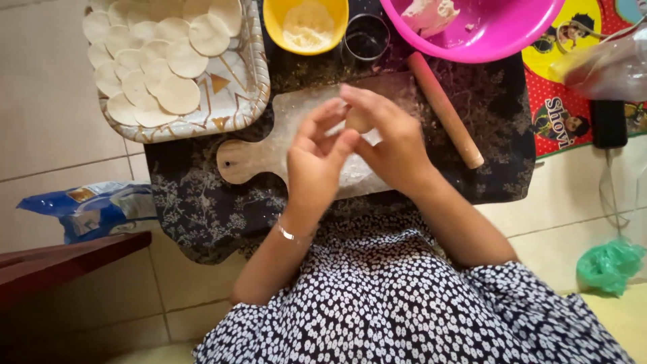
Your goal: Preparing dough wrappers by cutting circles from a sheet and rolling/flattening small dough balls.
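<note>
A small dough ball (358, 121) sits pinched between both hands above the floured wooden board (283, 135). The left hand (317, 158) curls its fingers around it from 8 o'clock; the right hand (394, 138) clamps it from 3 o'clock. A rolling pin (445, 111) lies untouched at 2 o'clock. At 10 o'clock a tray (253, 87) already carries many flat dough rounds (162, 57). More dough (431, 13) waits in the pink bowl (499, 37), beside a yellow flour bowl (306, 23), so plenty seems left.
</note>
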